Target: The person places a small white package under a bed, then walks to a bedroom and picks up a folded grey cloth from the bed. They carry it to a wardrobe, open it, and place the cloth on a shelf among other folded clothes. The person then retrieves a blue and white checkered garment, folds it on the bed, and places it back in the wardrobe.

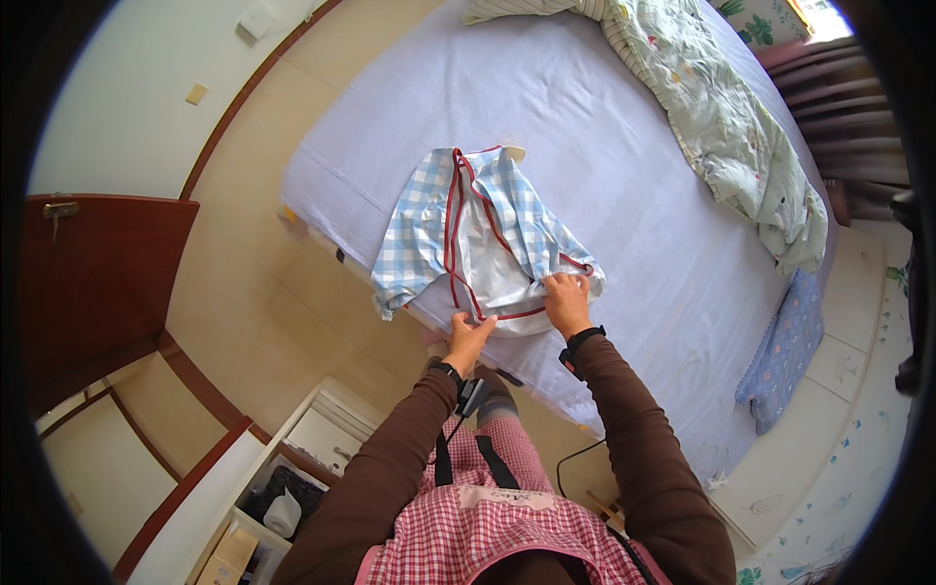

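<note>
A blue-and-white checked smock [421, 219] with dark red edging and a white inner side lies on the near edge of the bed [624, 127]. It is spread with its front parted, so the pale lining shows in the middle. My left hand [470, 339] is at its lower hem, thumb and finger around the red-trimmed edge. Farther right, my right hand [568, 304] grips the cloth near the right lower corner, fingers bent over it. One sleeve hangs toward the left edge of the bed. Both wrists wear dark bands.
A rumpled floral quilt [721, 127] lies along the bed's far right side, with a blue pillow [780, 351] near the headboard. At the left a brown door [97, 283] stands beside the tiled floor. Below left is a cabinet [327, 434] with an open bin of items.
</note>
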Demonstrator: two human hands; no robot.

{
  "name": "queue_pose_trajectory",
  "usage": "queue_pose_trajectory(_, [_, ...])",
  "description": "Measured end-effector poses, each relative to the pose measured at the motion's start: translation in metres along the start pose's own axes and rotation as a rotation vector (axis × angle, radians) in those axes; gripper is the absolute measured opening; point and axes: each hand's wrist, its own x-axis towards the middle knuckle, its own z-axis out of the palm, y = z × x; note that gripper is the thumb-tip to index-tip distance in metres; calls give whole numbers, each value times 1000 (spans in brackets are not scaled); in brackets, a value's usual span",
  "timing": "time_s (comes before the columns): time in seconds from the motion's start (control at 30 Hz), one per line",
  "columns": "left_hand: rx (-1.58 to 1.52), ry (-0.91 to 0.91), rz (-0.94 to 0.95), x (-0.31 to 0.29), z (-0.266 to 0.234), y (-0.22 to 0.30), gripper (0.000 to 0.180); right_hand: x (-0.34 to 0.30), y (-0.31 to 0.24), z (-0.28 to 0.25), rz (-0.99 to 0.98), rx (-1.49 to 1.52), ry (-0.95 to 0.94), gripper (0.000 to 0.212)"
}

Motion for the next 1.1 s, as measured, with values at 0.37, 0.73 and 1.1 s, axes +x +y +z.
queue_pose_trajectory(0.37, [171,-100,25,6,-44,-4,31,108,104,-134,305,1502,435,44])
queue_pose_trajectory(0.73, [564,-22,560,16,-7,101,40,-11,60,42,462,507,330,74])
queue_pose_trajectory(1.1, [-445,-262,13,144,79,200,32,-3,32,5,496,466,444,56])
